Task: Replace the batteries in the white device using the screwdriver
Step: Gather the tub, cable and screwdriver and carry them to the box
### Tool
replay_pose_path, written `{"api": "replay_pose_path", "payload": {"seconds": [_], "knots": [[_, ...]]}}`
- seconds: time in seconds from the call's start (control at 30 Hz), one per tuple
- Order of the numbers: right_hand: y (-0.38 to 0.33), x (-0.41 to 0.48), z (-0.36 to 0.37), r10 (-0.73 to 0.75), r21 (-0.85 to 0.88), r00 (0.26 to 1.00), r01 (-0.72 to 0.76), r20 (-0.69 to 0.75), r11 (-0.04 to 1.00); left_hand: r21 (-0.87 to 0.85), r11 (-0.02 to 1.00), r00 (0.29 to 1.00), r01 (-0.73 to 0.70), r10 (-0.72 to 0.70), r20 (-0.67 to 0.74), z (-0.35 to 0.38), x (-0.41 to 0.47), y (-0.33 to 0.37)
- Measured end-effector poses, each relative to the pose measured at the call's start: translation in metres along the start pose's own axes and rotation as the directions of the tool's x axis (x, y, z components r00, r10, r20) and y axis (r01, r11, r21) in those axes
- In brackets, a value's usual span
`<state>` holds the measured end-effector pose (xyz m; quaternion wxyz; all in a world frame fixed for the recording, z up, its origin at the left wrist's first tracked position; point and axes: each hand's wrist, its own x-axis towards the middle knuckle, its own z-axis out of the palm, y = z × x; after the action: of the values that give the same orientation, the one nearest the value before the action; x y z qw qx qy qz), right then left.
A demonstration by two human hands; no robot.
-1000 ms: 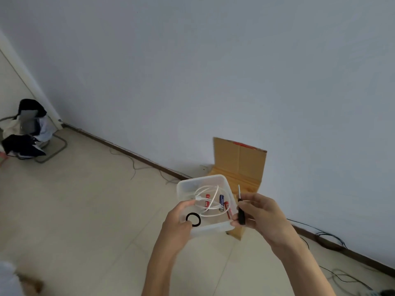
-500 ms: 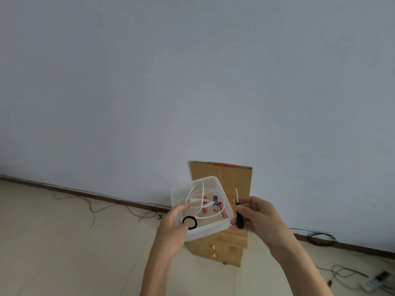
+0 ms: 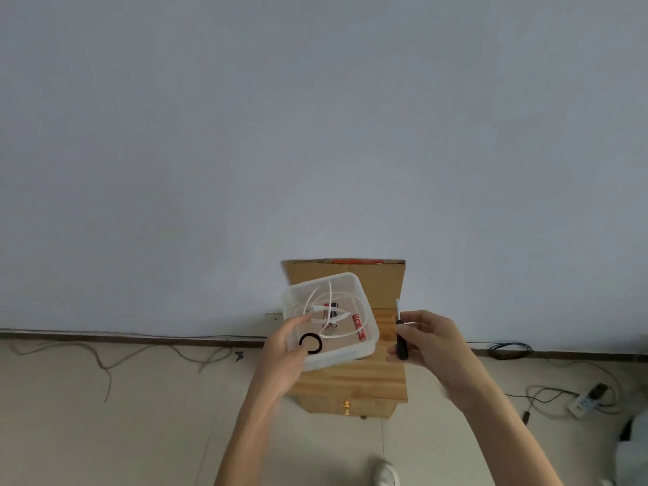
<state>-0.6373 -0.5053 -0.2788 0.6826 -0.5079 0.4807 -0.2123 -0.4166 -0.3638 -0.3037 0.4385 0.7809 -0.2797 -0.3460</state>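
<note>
Pale wall and tiled floor surround a small wooden cabinet. Above its top, the left hand grips a clear plastic container holding red batteries, a white cable and a black ring. Over the cabinet's right edge, the right hand, fingers curled, holds the screwdriver upright, apart from the container.

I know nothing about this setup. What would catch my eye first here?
A clear plastic tub, held by the left hand at centre, carries batteries, a white cable and a black ring. Right of it, the right hand grips a black-handled screwdriver upright. Behind both stands a wooden cabinet.
</note>
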Motion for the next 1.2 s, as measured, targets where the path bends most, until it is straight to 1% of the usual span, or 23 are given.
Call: {"api": "replay_pose_path", "payload": {"seconds": [0.1, 0.2, 0.33, 0.47, 0.57, 0.67, 0.73, 0.87, 0.93, 1.07, 1.2], "knots": [[0.012, 0.046, 0.004, 0.053, -0.064, 0.998, -0.055, -0.020, 0.996, 0.050, 0.999, 1.000, 0.011, -0.011, -0.004, 0.006, 0.043, -0.013], [0.030, 0.092, 0.009, 0.109, -0.102, 0.993, -0.113, -0.041, 0.988, 0.086, 0.996, 0.999, 0.016, -0.019, 0.037, 0.012, 0.085, -0.031], [0.065, 0.151, 0.015, 0.128, -0.137, 0.986, -0.142, -0.104, 0.980, 0.141, 0.990, 0.996, 0.015, -0.027, 0.087, 0.027, 0.139, -0.070], [0.112, 0.203, 0.022, 0.138, -0.239, 0.975, -0.179, -0.177, 0.954, 0.127, 0.991, 0.988, 0.034, -0.052, 0.146, 0.049, 0.185, -0.123], [0.154, 0.243, 0.026, 0.141, -0.310, 0.964, -0.209, -0.227, 0.928, 0.132, 0.989, 0.976, 0.072, -0.097, 0.194, 0.067, 0.216, -0.174], [0.199, 0.280, 0.030, 0.139, -0.355, 0.956, -0.227, -0.258, 0.907, 0.148, 0.983, 0.970, 0.106, -0.135, 0.201, 0.083, 0.243, -0.222], [0.228, 0.301, 0.033, 0.134, -0.396, 0.960, -0.225, -0.245, 0.890, 0.141, 0.982, 0.972, 0.129, -0.153, 0.180, 0.091, 0.255, -0.247], [0.284, 0.341, 0.037, 0.157, -0.472, 0.959, -0.255, -0.237, 0.844, 0.177, 0.980, 0.966, 0.095, -0.134, 0.222, 0.103, 0.286, -0.295], [0.310, 0.359, 0.039, 0.162, -0.515, 0.960, -0.260, -0.228, 0.817, 0.206, 0.973, 0.962, 0.100, -0.147, 0.228, 0.110, 0.298, -0.313], [0.352, 0.390, 0.042, 0.147, -0.607, 0.965, -0.252, -0.218, 0.753, 0.236, 0.967, 0.960, 0.096, -0.152, 0.233, 0.127, 0.320, -0.343], [0.379, 0.409, 0.042, 0.125, -0.687, 0.964, -0.255, -0.234, 0.681, 0.235, 0.967, 0.962, 0.101, -0.155, 0.225, 0.140, 0.333, -0.365]]}}
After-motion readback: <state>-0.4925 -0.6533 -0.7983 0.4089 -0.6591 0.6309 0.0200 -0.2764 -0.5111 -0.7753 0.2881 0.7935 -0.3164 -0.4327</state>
